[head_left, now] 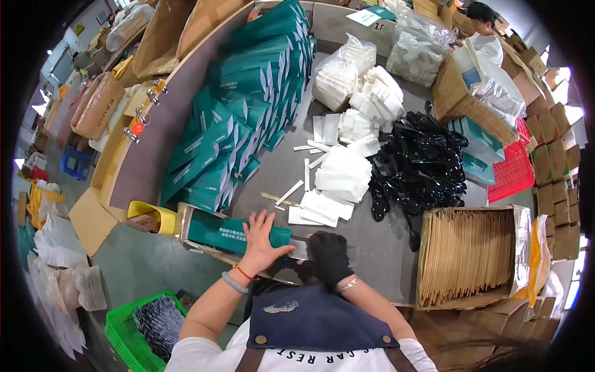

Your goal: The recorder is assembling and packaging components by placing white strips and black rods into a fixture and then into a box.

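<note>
My left hand (263, 240) lies with spread fingers on a flat green printed sleeve (211, 230) at the table's near edge. The sleeve sits in a shallow holder, its long side running left to right. Just right of it, my right hand (328, 257), in a black glove with bare fingertips, is curled beside a pale strip (299, 249) at the sleeve's right end. What its fingers hold is hidden. Beyond my hands lie folded white napkins (344, 173) and a heap of glossy black plastic spoons (424, 158). Many more green sleeves (248, 105) are stacked in a leaning pile at the far left.
A carton of thin wooden sticks (468, 257) stands at the right. A yellow bin (154, 218) adjoins the left edge, with a green basket (118, 328) below. Bagged white packets (344, 68) and a red crate (513, 170) lie farther off. Another person (483, 34) is at the far right.
</note>
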{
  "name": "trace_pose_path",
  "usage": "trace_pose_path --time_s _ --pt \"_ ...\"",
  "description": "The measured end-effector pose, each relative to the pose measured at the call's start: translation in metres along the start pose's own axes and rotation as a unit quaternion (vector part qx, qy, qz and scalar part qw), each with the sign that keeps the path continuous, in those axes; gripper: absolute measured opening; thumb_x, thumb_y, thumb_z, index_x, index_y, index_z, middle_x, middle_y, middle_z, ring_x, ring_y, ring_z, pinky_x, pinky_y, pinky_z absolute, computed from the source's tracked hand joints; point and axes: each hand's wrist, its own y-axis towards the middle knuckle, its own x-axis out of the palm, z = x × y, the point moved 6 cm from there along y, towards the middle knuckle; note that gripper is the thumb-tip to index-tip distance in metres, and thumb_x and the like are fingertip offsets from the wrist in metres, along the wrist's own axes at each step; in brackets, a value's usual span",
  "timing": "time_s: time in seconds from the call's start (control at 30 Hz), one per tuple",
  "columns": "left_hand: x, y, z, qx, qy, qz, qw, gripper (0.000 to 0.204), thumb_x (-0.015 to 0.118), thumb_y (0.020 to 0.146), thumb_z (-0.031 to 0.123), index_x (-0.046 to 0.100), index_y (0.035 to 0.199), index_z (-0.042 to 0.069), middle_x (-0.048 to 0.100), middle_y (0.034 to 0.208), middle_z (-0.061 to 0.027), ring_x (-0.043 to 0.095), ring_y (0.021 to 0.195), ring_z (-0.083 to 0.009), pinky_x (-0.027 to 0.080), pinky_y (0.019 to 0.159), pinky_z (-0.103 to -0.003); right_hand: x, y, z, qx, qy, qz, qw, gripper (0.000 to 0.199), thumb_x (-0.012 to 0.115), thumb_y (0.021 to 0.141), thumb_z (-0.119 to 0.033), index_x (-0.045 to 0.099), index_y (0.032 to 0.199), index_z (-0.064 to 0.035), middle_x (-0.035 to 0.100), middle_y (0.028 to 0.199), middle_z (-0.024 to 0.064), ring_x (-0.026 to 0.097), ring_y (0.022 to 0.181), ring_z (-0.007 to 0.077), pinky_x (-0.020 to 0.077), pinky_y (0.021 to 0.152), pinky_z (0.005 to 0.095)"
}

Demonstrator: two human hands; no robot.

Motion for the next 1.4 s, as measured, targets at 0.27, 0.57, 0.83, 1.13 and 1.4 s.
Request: trace_pose_path --time_s 0.27,0.57,0.83,1.13,1.4 --pt "-0.001 0.097 -0.008 -0.011 0.044 0.045 0.998 0.018 0.073 0.078 0.020 0.065 0.090 0.009 0.061 0.095 -0.0084 0.056 0.099 -0.0334 0.043 0.083 -0.047 -0.080 -0.089 0.121 0.129 0.039 0.350 0.927 0.043 0.078 0.075 -0.021 0.060 0.111 -0.0048 0.062 0.107 0.0117 0.058 0.103 0.0298 0.0465 0.090 0.0386" --pt "0.002 0.097 0.013 0.114 0.029 0.065 0.991 0.010 0.067 0.079 0.010 0.058 0.082 0.007 0.056 0.086 -0.0120 0.056 0.083 -0.0344 0.045 0.073 -0.047 -0.083 -0.276 0.323 0.457 0.022 0.433 0.776 0.031 0.066 0.091 -0.015 0.059 0.114 0.0049 0.060 0.110 0.0160 0.058 0.105 0.0286 0.0471 0.094 0.0364" --pt "0.038 0.094 0.097 0.288 -0.044 0.040 0.956 0.018 0.071 0.076 0.009 0.058 0.088 0.006 0.057 0.093 -0.0113 0.054 0.091 -0.0338 0.046 0.078 -0.043 -0.081 -0.269 0.320 0.520 -0.036 0.353 0.777 0.028 0.053 0.096 -0.013 0.059 0.114 0.0079 0.062 0.106 0.0216 0.059 0.103 0.0353 0.0461 0.094 0.0390" --pt "0.047 0.107 0.095 0.227 0.005 -0.035 0.973 0.030 0.078 0.071 0.013 0.060 0.095 0.009 0.058 0.105 -0.0088 0.054 0.101 -0.0313 0.046 0.085 -0.044 -0.111 -0.258 0.280 0.494 0.013 0.483 0.723 0.038 0.043 0.102 -0.025 0.060 0.113 0.0075 0.063 0.112 0.0230 0.059 0.103 0.0362 0.0458 0.091 0.0399" --pt "0.030 0.097 0.097 0.224 -0.119 -0.057 0.966 0.026 0.075 0.071 0.006 0.057 0.090 0.005 0.061 0.083 -0.0129 0.061 0.080 -0.0347 0.049 0.069 -0.042 -0.124 -0.065 0.185 0.244 0.133 0.407 0.870 0.045 0.074 0.082 -0.034 0.063 0.117 -0.0090 0.069 0.100 0.0134 0.066 0.094 0.0291 0.0514 0.083 0.0383"
